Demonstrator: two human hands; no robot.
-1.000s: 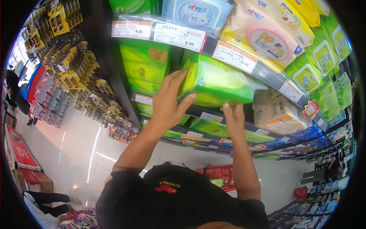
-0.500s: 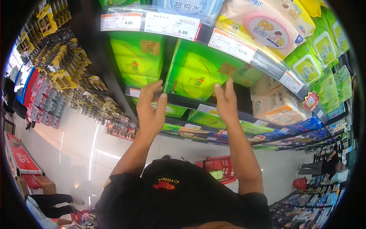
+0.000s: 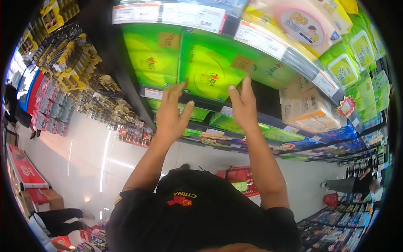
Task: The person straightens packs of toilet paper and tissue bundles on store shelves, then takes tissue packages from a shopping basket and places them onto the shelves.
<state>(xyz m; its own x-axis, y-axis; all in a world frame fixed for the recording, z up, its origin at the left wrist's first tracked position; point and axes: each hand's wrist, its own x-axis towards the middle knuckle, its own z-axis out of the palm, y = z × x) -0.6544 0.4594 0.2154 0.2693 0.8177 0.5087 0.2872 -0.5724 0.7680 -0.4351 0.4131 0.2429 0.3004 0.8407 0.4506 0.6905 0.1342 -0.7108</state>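
A green pack of tissues [image 3: 205,73] stands on the shelf in front of me, its left side against a similar green pack [image 3: 153,63]. My left hand [image 3: 173,115] is at its lower left corner, thumb and fingers spread. At the lower right corner is my right hand [image 3: 243,103], thumb apart from the stretched fingers, which reach the pack's edge. Neither hand is wrapped around the pack. Whether the left fingertips touch it I cannot tell.
Price tags [image 3: 193,17] line the shelf edge above. Brown tissue packs [image 3: 308,107] sit to the right, wet wipes [image 3: 302,25] higher up. Hanging goods [image 3: 79,63] are at left. A red basket [image 3: 249,180] is by my body; other people stand at both sides.
The gap between the two green packs has closed, the right one now against its neighbour. My left hand's thumb and fingers are spread wider. The view has shifted slightly.
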